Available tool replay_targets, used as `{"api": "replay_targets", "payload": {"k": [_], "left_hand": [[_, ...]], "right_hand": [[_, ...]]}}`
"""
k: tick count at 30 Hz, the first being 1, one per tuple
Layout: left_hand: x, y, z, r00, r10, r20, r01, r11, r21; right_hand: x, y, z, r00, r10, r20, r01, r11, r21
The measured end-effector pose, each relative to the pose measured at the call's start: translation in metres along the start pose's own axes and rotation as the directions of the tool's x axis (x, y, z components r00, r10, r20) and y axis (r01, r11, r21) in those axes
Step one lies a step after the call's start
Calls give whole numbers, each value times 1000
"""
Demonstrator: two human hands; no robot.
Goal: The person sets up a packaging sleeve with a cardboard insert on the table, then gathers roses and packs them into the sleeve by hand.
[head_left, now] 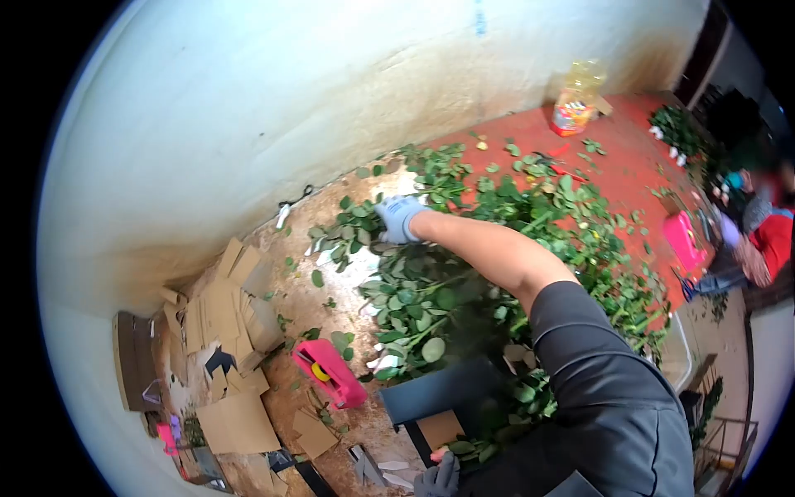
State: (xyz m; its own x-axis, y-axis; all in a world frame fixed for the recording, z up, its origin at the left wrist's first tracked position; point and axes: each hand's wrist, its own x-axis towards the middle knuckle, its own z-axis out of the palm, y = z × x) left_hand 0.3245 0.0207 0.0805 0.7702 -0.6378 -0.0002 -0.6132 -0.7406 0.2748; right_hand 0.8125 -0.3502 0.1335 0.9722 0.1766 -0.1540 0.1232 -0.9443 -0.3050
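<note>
My right hand (401,219), in a grey glove, reaches out over the work surface. Its fingers are closed at a bunch of leafy rose stems (352,224); the grip itself is partly hidden. More leafy stems (414,306) lie in a pile below that forearm, some with white wrappings at their ends. At the bottom edge, my left hand (437,478), also gloved, has its fingers curled beside a pink rose head (439,454) with green leaves, and seems to hold it. Just above it stands a dark box-like holder (443,393).
A pink tape dispenser (331,374) sits left of the stems. Cut cardboard (240,418) covers the left side. A large leaf heap (571,224) spreads across the red surface (638,124). A yellow-topped plastic bottle (577,99) stands near the wall. Another person (766,240) works at the far right.
</note>
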Motion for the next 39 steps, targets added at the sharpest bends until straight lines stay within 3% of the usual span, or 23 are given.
{"api": "replay_targets", "payload": {"k": [2,3,6,8,11,14,16,17,18,19,23,24,25,26,27,28,29,30,32,34,36,37,39], "left_hand": [[0,1,3,978,141,-151,-136,990,42],[-7,1,8,993,79,-85,-84,995,-60],[-23,3,21,997,63,-45,-63,998,-2],[-28,9,21,1000,-14,1,14,999,-47],[-6,16,-15,998,52,37,-47,991,-127],[-4,25,-20,998,67,-21,-68,996,-58],[-12,37,-20,919,-20,393,24,1000,-5],[-4,35,-22,926,-71,372,79,997,-5],[12,26,-28,993,28,114,-25,999,-27],[21,25,-35,984,101,-148,-102,995,-2],[22,32,-26,993,-23,-118,6,990,-143],[26,33,-38,997,-45,-66,32,982,-188],[27,36,-41,983,-50,-175,22,987,-157],[29,34,-38,983,-36,-179,12,991,-136],[28,31,-51,974,49,-221,-50,999,1],[33,32,-56,972,7,-233,-10,1000,-10],[34,33,-56,975,23,-221,-11,998,56],[33,33,-53,977,45,-210,-18,992,128],[29,34,-51,973,-15,-229,30,998,60],[25,34,-53,968,-72,-240,71,997,-14],[28,34,-55,992,-33,-125,28,999,-37],[28,35,-52,986,-77,-150,57,989,-133],[24,38,-63,990,-61,-127,54,997,-62]], "right_hand": [[40,11,17,997,76,-1,-76,994,74],[55,12,25,994,106,22,-108,991,76],[80,11,37,989,120,87,-127,989,81],[91,17,61,995,95,-5,-95,994,54],[79,20,64,977,123,174,-125,992,-1],[47,24,65,971,1,237,39,985,-167],[7,28,66,958,-109,267,113,994,-1],[-2,38,79,871,-311,380,233,943,237],[-24,35,81,838,-409,361,349,910,223],[-43,27,82,782,-457,423,377,888,263],[-96,16,78,779,-308,546,225,950,216],[-102,16,78,810,-257,527,179,964,195],[-106,13,76,837,-209,506,153,977,149],[-100,22,84,836,-251,488,115,950,292],[-97,25,86,883,-175,435,170,984,51],[-93,28,87,921,-97,377,183,963,-198],[-82,46,96,944,-95,315,169,962,-216],[-89,36,90,970,-111,217,141,982,-126],[-49,113,139,990,-127,62,123,990,68],[-81,56,93,997,-24,76,14,992,122],[-96,37,75,988,-30,-153,19,997,-76],[-105,26,61,989,-49,-138,41,998,-57],[-126,2,44,990,-72,-125,67,997,-45]]}}
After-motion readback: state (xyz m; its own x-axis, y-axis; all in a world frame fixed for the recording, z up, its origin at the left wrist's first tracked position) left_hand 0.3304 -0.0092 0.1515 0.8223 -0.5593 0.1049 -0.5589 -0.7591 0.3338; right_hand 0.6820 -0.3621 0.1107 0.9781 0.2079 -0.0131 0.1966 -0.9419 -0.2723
